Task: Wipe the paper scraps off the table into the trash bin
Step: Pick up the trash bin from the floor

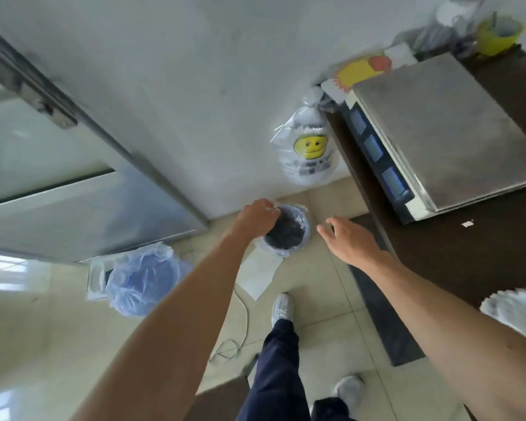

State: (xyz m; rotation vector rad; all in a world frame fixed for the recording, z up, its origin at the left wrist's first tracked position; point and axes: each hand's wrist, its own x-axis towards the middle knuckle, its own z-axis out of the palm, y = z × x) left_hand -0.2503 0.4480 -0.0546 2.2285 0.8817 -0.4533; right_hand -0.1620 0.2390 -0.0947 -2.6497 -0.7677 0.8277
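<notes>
A small round trash bin [287, 235] lined with a bluish plastic bag stands on the tiled floor by the white wall. My left hand [257, 215] grips its rim on the left side. Just right of the bin, my right hand [351, 240] hovers above the floor with fingers spread and nothing in it. One white paper scrap [467, 223] lies on the dark brown table [456, 253], in front of the scale.
A steel-topped weighing scale [444, 132] sits on the table. A smiley-face plastic bag [308, 147] hangs at the table corner. A blue full bag [143, 278], a white sheet [260, 273] and a cable [237, 329] lie on the floor. A glass door [58, 177] stands left.
</notes>
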